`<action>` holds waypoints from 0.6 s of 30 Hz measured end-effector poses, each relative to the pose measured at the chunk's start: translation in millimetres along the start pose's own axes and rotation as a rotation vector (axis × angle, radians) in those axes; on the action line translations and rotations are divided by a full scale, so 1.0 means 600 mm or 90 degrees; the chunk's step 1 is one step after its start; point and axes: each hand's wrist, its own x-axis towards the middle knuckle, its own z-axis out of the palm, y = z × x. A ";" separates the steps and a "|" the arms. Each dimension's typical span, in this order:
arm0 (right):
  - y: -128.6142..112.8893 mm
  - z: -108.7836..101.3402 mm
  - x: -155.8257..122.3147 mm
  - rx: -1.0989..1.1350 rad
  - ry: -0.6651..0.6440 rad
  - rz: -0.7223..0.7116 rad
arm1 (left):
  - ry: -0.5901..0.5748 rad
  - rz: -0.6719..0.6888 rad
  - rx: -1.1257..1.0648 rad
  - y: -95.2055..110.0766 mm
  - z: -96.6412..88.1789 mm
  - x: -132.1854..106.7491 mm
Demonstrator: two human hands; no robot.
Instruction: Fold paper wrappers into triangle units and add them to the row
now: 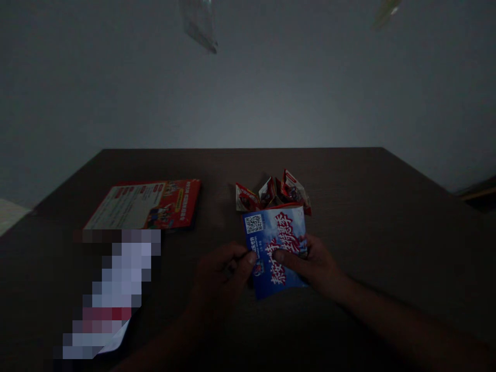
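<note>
A blue leaflet (267, 268) with a QR code and large red-and-white lettering is held over the table between both hands. My left hand (225, 274) pinches its left edge between thumb and fingertips. On the other side, my right hand (313, 263) grips the leaflet, thumb across the front and fingers mostly hidden behind. Just beyond its top edge stands a folded paper piece (271, 192), red and white with pointed, zigzag peaks. The leaflet hides part of its base; whether the two touch I cannot tell.
At the left lies a stack of red and white printed leaflets (135, 204). Nearer me, a bright, pixelated object (124, 279), perhaps a phone, rests on the dark wooden table (217, 170). A pale wall (248, 88) rises behind the table. The light is dim.
</note>
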 end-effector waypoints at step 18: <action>0.001 -0.003 -0.001 -0.011 -0.040 -0.003 | -0.076 -0.021 0.039 0.006 0.000 0.004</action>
